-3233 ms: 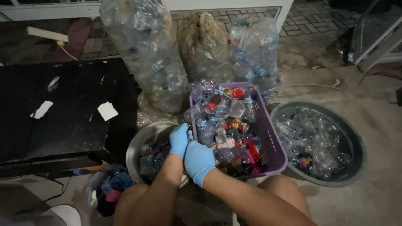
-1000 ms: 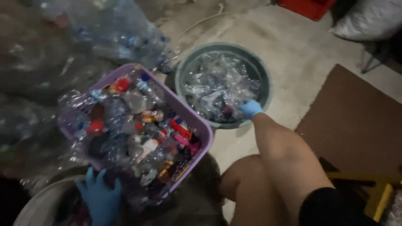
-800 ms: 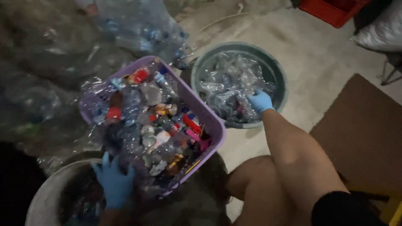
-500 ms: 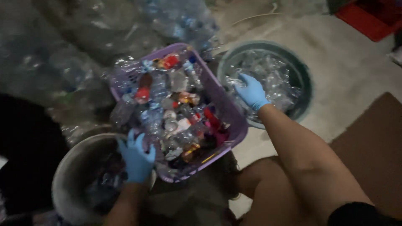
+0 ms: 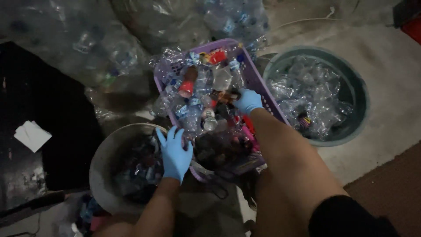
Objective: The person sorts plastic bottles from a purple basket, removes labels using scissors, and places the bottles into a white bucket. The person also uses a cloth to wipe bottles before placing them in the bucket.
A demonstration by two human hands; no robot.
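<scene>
Nearest, the left hand, gloved blue with fingers spread and holding nothing, rests at the lip of the grey tub, touching the purple basket, whose crushed bottles are heaped above its rim and could spill if it is jostled. The right hand reaches into that heap; whether its fingers grip anything, I cannot tell. Beyond, bulging clear sacks crowd the basket's far side, and bare floor shows only past the green basin to the right.

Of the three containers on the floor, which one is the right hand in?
The purple basket in the middle: the right hand is among its bottles, not in the green tub or the grey basin.
</scene>
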